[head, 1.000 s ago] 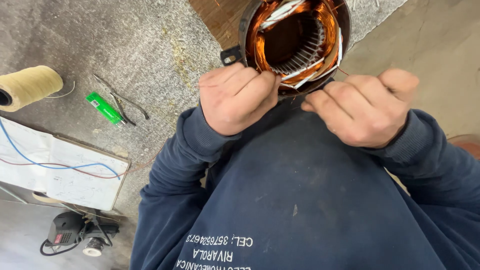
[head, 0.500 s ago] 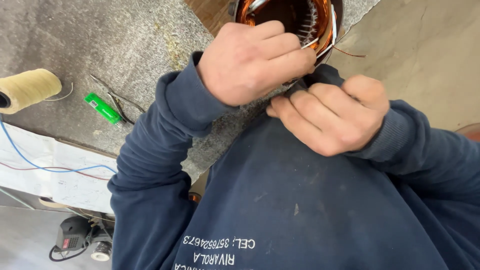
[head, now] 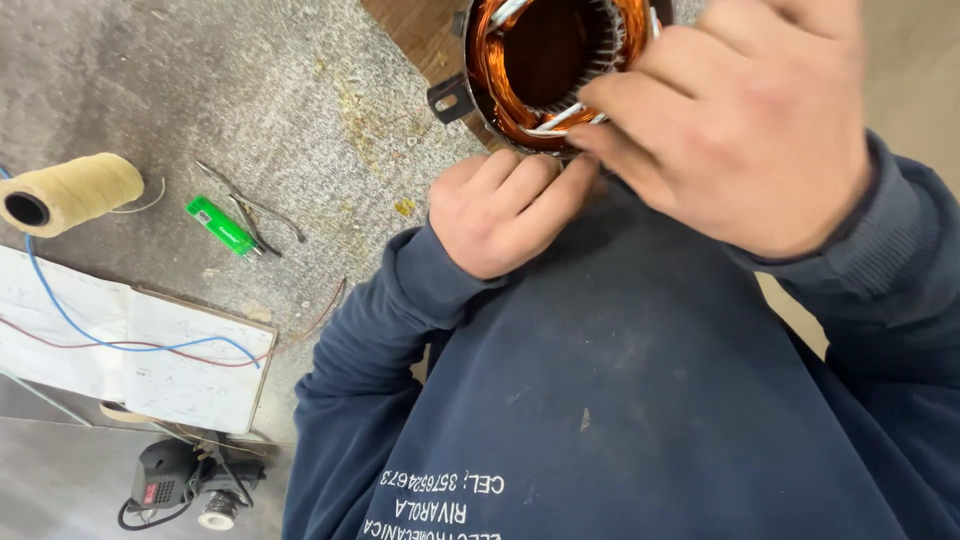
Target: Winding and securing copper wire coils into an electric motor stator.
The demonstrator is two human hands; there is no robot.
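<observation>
Pinching at the stator (head: 545,70) rim, the right hand (head: 745,120) has fingers pressed together on the copper winding; the left hand (head: 500,210) is curled shut just below. Stator sits at the worktop (head: 250,100) near edge. Spool (head: 70,192), lighter (head: 222,226) lie well left.

The stator (head: 545,70) shows glossy copper wire windings inside a dark metal housing, with smooth white insulating sleeves at the slots. The bench top (head: 250,90) is rough, matt and grey, like worn stone or concrete. The spool (head: 70,192) is wound with matt beige thread. The lighter (head: 222,226) is glossy green plastic. The notebook (head: 130,345) is matt white paper. The sweatshirt (head: 640,400) is matt navy cloth.
</observation>
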